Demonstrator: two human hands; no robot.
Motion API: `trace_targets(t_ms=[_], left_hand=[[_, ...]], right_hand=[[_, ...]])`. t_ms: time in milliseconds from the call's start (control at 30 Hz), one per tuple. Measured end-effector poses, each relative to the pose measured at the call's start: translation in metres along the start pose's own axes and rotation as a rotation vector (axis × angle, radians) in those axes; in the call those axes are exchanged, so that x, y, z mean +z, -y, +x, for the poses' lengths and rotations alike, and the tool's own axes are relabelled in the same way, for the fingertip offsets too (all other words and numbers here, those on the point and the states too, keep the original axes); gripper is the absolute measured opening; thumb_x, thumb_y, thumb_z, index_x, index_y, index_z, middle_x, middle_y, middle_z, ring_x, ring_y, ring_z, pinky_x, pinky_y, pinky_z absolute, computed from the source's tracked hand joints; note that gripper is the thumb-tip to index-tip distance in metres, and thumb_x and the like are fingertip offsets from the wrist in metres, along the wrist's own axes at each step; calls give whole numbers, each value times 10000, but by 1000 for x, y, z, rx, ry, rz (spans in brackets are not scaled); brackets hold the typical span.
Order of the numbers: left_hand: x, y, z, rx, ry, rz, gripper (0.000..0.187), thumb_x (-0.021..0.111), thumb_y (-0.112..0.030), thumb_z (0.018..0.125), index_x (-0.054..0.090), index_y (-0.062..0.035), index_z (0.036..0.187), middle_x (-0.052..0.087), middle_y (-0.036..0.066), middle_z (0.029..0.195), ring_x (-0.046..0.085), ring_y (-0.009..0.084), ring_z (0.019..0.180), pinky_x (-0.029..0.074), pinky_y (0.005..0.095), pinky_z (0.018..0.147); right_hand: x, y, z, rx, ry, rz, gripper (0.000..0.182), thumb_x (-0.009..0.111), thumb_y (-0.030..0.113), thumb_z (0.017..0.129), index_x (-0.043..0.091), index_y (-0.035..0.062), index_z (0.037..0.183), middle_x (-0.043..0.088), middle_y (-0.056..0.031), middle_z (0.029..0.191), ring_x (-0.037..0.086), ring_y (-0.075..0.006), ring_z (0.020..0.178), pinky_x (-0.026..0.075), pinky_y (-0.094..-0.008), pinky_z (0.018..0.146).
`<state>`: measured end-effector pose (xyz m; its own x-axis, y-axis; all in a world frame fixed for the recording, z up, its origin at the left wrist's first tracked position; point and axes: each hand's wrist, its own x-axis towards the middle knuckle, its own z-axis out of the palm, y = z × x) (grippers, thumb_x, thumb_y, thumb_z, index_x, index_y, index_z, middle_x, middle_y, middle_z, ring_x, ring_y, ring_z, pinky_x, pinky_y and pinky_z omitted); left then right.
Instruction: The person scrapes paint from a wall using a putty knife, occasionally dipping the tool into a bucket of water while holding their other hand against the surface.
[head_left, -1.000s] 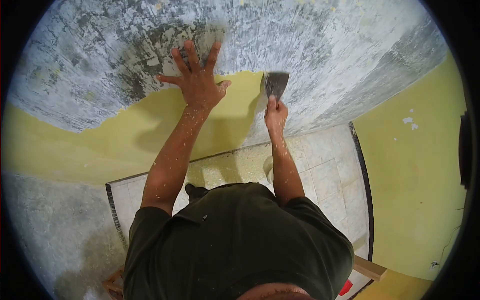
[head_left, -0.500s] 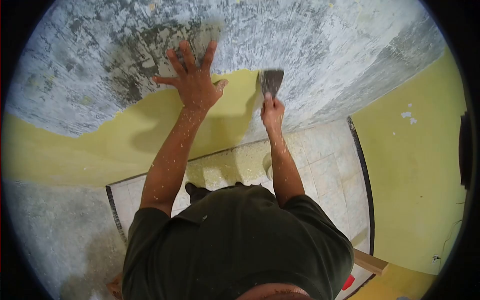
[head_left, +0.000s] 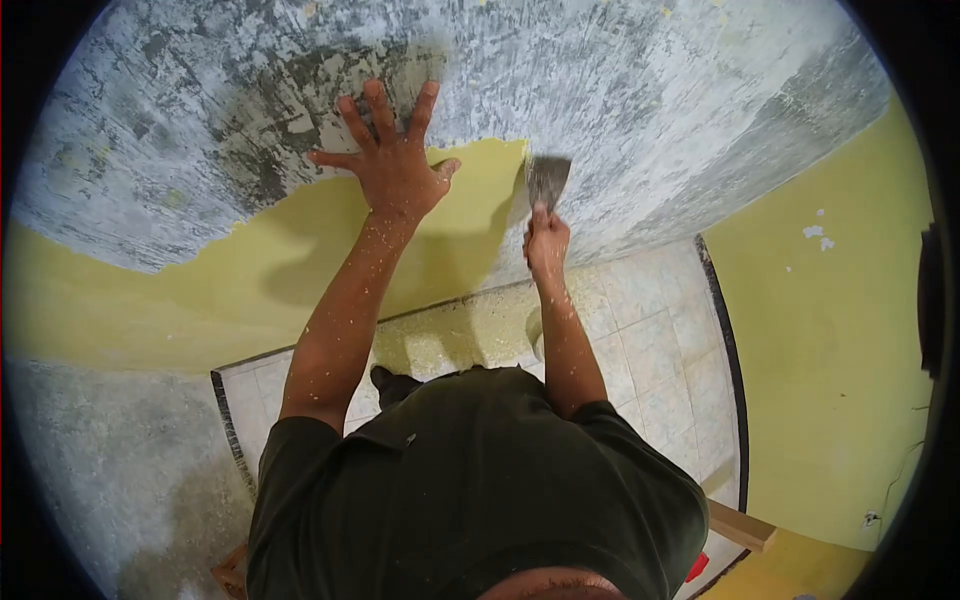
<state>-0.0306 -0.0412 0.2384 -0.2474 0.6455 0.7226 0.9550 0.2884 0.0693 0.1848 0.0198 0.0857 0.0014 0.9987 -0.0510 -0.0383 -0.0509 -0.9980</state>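
My left hand lies spread against the wall, its fingers on the scraped grey surface and its palm at the ragged upper edge of the yellow paint. In my right hand is a paint scraper, gripped by its handle with the wide blade pointing up. The blade is against or very near the wall, just right of the paint's right-hand edge; contact is hard to tell. Pale flecks cling to both forearms.
Paint flakes cover the floor along the wall's foot. A pale round container is partly hidden behind my right forearm. Pale tiles extend right to a yellow side wall. A wooden piece is at lower right.
My right hand and the scraper have shifted slightly down the wall, and the blade is a little right of where it was. My left hand stays nearly in place.
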Motion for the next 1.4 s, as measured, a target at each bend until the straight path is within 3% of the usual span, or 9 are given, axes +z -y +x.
trace_targets(t_ms=[200, 267, 400, 667, 700, 800, 967, 1033, 1400], left_hand=[[0, 1, 4, 11, -30, -14, 1218, 861, -604, 549, 135, -484, 1520, -150, 144, 1621, -99, 512, 1448, 119, 935, 811], [-1, 0, 0, -11, 18, -4, 1208, 859, -599, 559, 136, -484, 1519, -147, 138, 1623, -98, 506, 1450, 136, 934, 809], [0, 2, -5, 44, 40, 88, 1185, 809, -669, 590, 159, -406, 1545, -149, 238, 1599, -133, 570, 1417, 136, 923, 782], [2, 2, 0, 35, 37, 74, 1205, 821, -667, 570, 162, -405, 1544, -139, 239, 1600, -120, 572, 1418, 133, 921, 784], [1, 2, -2, 38, 51, 72, 1205, 821, -667, 570, 162, -405, 1544, -139, 239, 1600, -120, 572, 1418, 133, 921, 784], [0, 1, 0, 47, 32, 84, 1214, 822, -671, 562, 161, -404, 1545, -137, 242, 1599, -111, 573, 1419, 129, 920, 788], [-1, 0, 0, 22, 28, 74, 1223, 822, -673, 557, 158, -400, 1547, -132, 231, 1603, -108, 565, 1422, 131, 918, 793], [0, 1, -2, 28, 39, 82, 1220, 818, -675, 561, 156, -400, 1549, -135, 229, 1603, -113, 567, 1421, 130, 917, 795], [1, 1, 0, 55, 1, 69, 1250, 840, -650, 551, 143, -385, 1555, -153, 234, 1599, -153, 565, 1415, 117, 918, 783]], right_hand=[[5, -7, 13, -188, -24, -80, 475, 601, 458, 959, 461, 104, 674, 439, 20, 520, 398, -81, 392, 319, -263, 358], [-4, -18, -3, 88, -10, -24, 517, 623, 444, 947, 462, 60, 642, 455, -2, 530, 428, -83, 490, 353, -308, 459], [17, 35, 10, -167, 43, 70, 484, 607, 471, 951, 464, 104, 670, 434, 17, 496, 401, -88, 371, 313, -257, 343], [6, 0, 4, -9, 2, 7, 494, 589, 488, 957, 464, 104, 672, 446, 9, 503, 408, -96, 367, 314, -260, 340], [10, 19, 6, -30, -10, -1, 525, 622, 458, 939, 498, 33, 657, 463, -1, 540, 424, -98, 497, 354, -311, 460], [3, 5, 15, -58, -12, -95, 532, 617, 459, 938, 501, 22, 659, 462, -4, 538, 427, -109, 509, 366, -328, 482], [1, 10, 5, 100, -10, 25, 493, 631, 442, 937, 500, 54, 664, 465, 6, 542, 400, -88, 474, 339, -292, 440], [9, 48, 6, -7, 39, 110, 475, 642, 431, 936, 497, 67, 667, 466, 9, 543, 405, -79, 458, 327, -275, 422], [5, 15, 11, -73, 54, 66, 471, 607, 448, 959, 465, 108, 666, 432, 15, 487, 375, -83, 355, 293, -263, 332]])
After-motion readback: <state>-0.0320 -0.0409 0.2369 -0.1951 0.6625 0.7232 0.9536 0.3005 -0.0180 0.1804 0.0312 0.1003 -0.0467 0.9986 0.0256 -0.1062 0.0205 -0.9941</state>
